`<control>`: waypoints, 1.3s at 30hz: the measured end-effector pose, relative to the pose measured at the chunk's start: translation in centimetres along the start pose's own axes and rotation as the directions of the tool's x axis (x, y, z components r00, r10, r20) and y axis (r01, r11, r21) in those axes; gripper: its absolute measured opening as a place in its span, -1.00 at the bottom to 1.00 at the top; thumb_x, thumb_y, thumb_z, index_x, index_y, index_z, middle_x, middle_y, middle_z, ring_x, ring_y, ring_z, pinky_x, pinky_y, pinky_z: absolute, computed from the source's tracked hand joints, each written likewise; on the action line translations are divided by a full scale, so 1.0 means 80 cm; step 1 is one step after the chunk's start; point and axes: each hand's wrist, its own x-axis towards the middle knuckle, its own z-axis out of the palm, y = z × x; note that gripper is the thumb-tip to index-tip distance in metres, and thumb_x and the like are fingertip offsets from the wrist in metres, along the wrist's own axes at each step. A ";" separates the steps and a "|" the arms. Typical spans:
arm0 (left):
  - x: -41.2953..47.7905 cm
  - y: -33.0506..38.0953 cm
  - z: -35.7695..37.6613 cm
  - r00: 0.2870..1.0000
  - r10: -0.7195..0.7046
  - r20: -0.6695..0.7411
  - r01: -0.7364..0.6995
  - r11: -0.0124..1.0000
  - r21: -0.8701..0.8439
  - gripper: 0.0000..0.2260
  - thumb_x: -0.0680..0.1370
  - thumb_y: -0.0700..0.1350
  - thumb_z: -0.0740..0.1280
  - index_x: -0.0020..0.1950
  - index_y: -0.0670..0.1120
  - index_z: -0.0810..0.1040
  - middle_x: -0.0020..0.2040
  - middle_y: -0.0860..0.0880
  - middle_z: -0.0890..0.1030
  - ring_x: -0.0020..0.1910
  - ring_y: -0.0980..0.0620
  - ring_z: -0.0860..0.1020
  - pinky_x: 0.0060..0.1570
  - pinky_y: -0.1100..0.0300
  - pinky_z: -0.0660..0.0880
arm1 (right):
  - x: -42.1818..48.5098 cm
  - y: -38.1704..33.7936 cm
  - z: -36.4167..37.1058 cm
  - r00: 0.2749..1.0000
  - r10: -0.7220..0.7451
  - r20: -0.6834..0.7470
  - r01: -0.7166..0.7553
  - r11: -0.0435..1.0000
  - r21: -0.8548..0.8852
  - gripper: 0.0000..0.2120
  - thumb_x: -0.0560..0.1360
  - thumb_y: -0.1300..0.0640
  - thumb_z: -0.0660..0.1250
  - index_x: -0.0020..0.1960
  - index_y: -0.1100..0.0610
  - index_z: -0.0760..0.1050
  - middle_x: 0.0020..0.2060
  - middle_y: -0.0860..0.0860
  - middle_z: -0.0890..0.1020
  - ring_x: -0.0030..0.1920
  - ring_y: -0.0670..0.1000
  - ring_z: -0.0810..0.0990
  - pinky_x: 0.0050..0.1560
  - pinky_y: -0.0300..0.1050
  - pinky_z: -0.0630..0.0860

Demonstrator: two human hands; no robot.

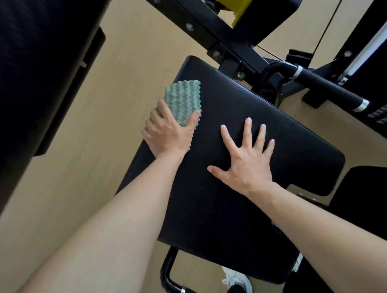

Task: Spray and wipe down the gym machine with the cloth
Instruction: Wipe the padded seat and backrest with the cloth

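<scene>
Cloth [184, 99] held on the seat pad [214, 213] at its left edge; the other hand is laid flat mid-pad.

The cloth's near end is gripped between thumb and forefinger of the left hand [169, 134], whose other fingers are bent over the pad's left edge, while the ridged green cloth is seen reaching past the fingertips toward the pad's far left corner. The right hand [245, 163] is spread with straight fingers, palm down, on the pad's middle, apart from the cloth. Bare black padding is left to the pad's far and right edges. Beyond the pad's far edge a bolted black frame [194, 26] and a handle bar [327, 86] are found; tan floor [126, 71] is seen left of the pad.
</scene>
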 end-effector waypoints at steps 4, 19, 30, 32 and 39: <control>-0.030 -0.030 0.002 1.000 -0.019 0.013 0.018 1.000 0.021 -0.02 0.45 0.61 0.01 0.58 -0.11 0.24 0.34 -0.22 0.54 0.20 -0.29 0.57 0.14 -0.19 0.47 | -0.014 -0.016 0.008 0.999 -0.044 0.002 0.044 0.999 -0.018 0.05 0.42 -0.52 0.26 0.65 -0.19 -0.26 0.62 0.24 -0.33 0.57 0.45 -0.34 0.52 0.53 -0.11; 0.050 0.007 -0.016 0.970 -0.109 0.219 0.156 0.966 -0.207 -0.21 0.49 0.57 0.07 0.38 -0.05 0.41 0.25 -0.12 0.58 0.21 -0.23 0.58 0.20 -0.13 0.49 | -0.050 -0.046 0.051 0.984 -0.175 -0.042 0.170 0.981 -0.093 0.06 0.40 -0.48 0.33 0.68 -0.10 -0.10 0.65 0.26 -0.17 0.61 0.45 -0.22 0.49 0.57 -0.01; 0.117 0.059 -0.020 0.959 0.162 0.233 -0.086 0.948 -0.306 0.03 0.29 0.66 0.24 0.65 0.23 0.07 0.34 -0.05 0.52 0.11 -0.08 0.56 0.02 0.09 0.48 | -0.045 -0.035 0.058 0.975 -0.206 -0.084 0.197 0.975 -0.107 0.04 0.40 -0.52 0.28 0.68 -0.09 -0.06 0.65 0.27 -0.11 0.61 0.46 -0.17 0.49 0.56 0.02; 0.101 0.039 -0.023 0.966 0.068 0.251 0.002 0.963 -0.269 0.06 0.24 0.71 0.19 0.61 0.19 0.16 0.31 -0.03 0.57 0.18 -0.13 0.61 0.05 0.05 0.52 | -0.045 -0.035 0.055 0.976 -0.211 -0.060 0.204 0.973 -0.108 0.04 0.41 -0.52 0.27 0.68 -0.10 -0.09 0.65 0.27 -0.13 0.61 0.45 -0.19 0.49 0.56 0.02; -0.013 -0.054 -0.015 0.987 -0.061 0.145 0.086 0.982 -0.168 0.04 0.30 0.69 0.15 0.57 0.04 0.24 0.26 -0.11 0.60 0.16 -0.19 0.62 0.05 -0.03 0.53 | -0.046 -0.037 0.045 0.981 -0.195 -0.009 0.193 0.975 -0.113 0.03 0.43 -0.55 0.21 0.67 -0.14 -0.18 0.65 0.24 -0.22 0.60 0.43 -0.26 0.52 0.54 -0.04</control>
